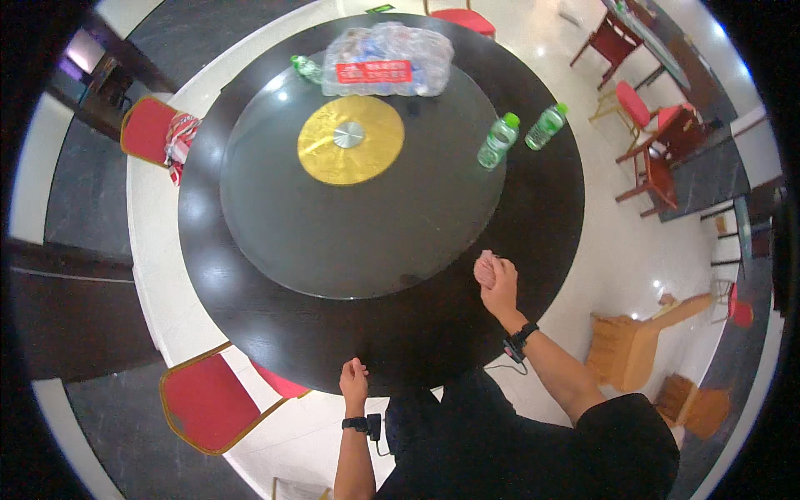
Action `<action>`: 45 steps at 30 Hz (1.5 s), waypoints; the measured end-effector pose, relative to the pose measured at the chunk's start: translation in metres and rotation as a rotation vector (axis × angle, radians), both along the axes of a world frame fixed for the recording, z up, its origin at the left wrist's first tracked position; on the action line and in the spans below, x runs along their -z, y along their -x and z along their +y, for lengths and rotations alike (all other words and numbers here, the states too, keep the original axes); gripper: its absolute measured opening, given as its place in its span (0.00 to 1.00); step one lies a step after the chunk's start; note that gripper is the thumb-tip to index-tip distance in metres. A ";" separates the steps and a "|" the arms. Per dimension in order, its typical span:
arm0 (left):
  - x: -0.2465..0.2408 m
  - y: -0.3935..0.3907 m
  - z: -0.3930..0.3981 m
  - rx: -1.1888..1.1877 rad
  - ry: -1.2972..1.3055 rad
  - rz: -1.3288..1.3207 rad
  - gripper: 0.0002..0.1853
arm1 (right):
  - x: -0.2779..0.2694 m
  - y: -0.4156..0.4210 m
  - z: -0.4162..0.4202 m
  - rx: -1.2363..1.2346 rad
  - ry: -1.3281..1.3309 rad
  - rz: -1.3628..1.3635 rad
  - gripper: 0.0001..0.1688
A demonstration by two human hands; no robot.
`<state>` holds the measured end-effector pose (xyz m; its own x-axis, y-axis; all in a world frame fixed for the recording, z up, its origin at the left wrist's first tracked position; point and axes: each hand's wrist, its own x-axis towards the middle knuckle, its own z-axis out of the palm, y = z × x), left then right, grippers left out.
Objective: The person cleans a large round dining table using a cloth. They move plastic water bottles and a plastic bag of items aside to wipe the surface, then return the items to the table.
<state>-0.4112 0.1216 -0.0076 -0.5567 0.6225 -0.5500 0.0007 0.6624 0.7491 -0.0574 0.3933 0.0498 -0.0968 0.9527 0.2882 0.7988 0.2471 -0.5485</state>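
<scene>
My right hand (501, 281) grips a crumpled pink cloth (484, 269) above the dark round table (537, 219), near its right front part. My left hand (354, 378) is at the table's front edge with its fingers curled; nothing shows in it. A round glass turntable (369, 244) lies on the table, with a gold disc (322, 162) around its silver hub. Two green-capped plastic bottles stand at the right, one bottle (498, 142) on the turntable's rim and the other bottle (545, 127) on the dark table.
A plastic-wrapped pack of bottles (419, 56) sits at the turntable's far side, beside another green-capped bottle (307, 69). A red chair (209, 403) stands at the front left; another red chair (147, 130) at the left bears a striped cloth (181, 140). An orange-brown chair (615, 350) is at the right.
</scene>
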 end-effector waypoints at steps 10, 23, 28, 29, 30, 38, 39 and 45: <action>-0.060 0.015 0.040 -0.028 0.023 -0.081 0.25 | 0.033 0.242 -0.005 -0.407 0.032 -0.213 0.37; -0.050 0.075 0.146 -0.045 -0.150 -0.066 0.29 | 0.011 0.180 -0.004 -0.582 0.147 -0.291 0.35; -0.025 0.091 0.149 0.000 -0.164 0.030 0.34 | 0.012 0.149 0.007 -0.504 0.167 -0.367 0.37; -0.027 0.091 0.152 0.007 -0.119 -0.054 0.37 | 0.010 0.140 0.005 -0.463 0.196 -0.391 0.38; -0.022 0.092 0.150 0.008 -0.114 -0.060 0.37 | 0.015 0.132 0.008 -0.423 0.154 -0.356 0.37; -0.021 0.089 0.142 -0.010 -0.160 -0.111 0.37 | 0.031 0.168 0.014 -0.299 0.049 -0.395 0.27; -0.022 0.090 0.138 -0.019 -0.155 -0.107 0.37 | 0.022 0.203 0.005 -0.254 -0.020 -0.310 0.23; -0.040 0.082 0.131 -0.095 -0.189 -0.178 0.34 | 0.023 0.319 -0.041 -0.505 -0.008 -0.165 0.33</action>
<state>-0.4929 0.2528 0.0327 -0.5224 0.6731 -0.5235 -0.1976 0.5016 0.8422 -0.3759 0.3527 0.0269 -0.5880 0.7732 0.2376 0.6545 0.6274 -0.4220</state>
